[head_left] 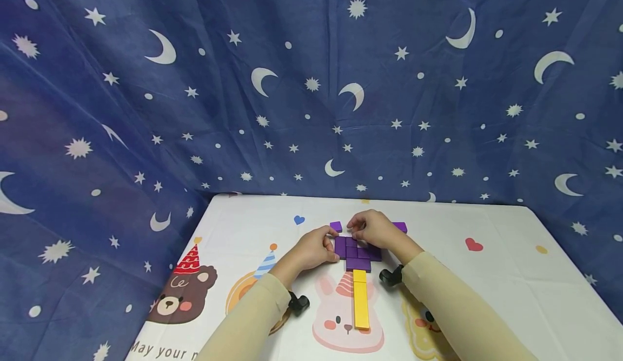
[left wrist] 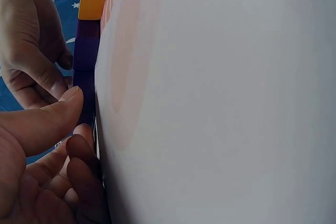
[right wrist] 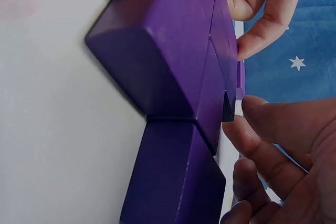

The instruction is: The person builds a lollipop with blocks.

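Note:
Purple blocks lie flat and pressed together, with yellow blocks in a column below them. At the left side of the purple cluster is my left hand. Its thumb and index finger hold the near and far ends of the upright purple block there. Over the far edge of the cluster, my right hand has bent fingers. In the right wrist view its thumb and index fingertips are apart beside a purple block's corner; nothing shows between them. Part of the cluster is hidden under this hand.
One loose purple block lies beyond the cluster, and another purple block shows behind the right wrist. The white tablecloth carries printed cartoon animals and hearts. A blue curtain with moons and stars hangs behind the table.

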`<act>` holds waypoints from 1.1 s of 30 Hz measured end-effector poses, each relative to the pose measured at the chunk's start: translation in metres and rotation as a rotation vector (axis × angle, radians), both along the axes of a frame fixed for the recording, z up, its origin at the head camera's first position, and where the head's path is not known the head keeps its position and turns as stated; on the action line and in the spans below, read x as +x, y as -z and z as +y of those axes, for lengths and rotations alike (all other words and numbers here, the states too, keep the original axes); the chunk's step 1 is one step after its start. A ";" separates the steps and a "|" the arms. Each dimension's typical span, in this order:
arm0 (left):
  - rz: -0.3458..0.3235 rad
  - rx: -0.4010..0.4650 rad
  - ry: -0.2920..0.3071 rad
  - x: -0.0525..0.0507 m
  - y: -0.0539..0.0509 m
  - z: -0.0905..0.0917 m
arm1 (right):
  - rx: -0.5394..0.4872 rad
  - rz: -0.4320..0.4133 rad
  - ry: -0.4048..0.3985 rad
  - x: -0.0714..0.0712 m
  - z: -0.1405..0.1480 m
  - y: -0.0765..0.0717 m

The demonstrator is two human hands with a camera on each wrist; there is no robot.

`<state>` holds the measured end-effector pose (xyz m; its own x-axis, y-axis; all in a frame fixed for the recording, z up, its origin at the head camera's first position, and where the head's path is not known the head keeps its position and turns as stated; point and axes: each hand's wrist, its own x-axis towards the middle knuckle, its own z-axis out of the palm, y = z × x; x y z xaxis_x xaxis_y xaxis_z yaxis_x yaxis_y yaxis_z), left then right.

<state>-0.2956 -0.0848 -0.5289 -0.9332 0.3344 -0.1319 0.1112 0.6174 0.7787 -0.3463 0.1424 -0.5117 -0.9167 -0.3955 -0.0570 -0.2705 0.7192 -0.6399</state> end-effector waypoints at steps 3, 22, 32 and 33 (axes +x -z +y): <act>-0.002 -0.001 0.001 0.000 0.000 0.000 | -0.005 0.002 0.002 0.000 0.000 0.001; 0.001 -0.002 -0.005 0.000 -0.001 0.000 | 0.028 0.010 0.036 0.001 0.021 -0.007; 0.008 -0.001 0.006 0.002 -0.002 -0.001 | 0.029 0.016 0.063 0.013 0.042 -0.012; 0.008 -0.001 0.006 0.002 -0.002 -0.001 | 0.032 0.009 0.069 0.014 0.044 -0.011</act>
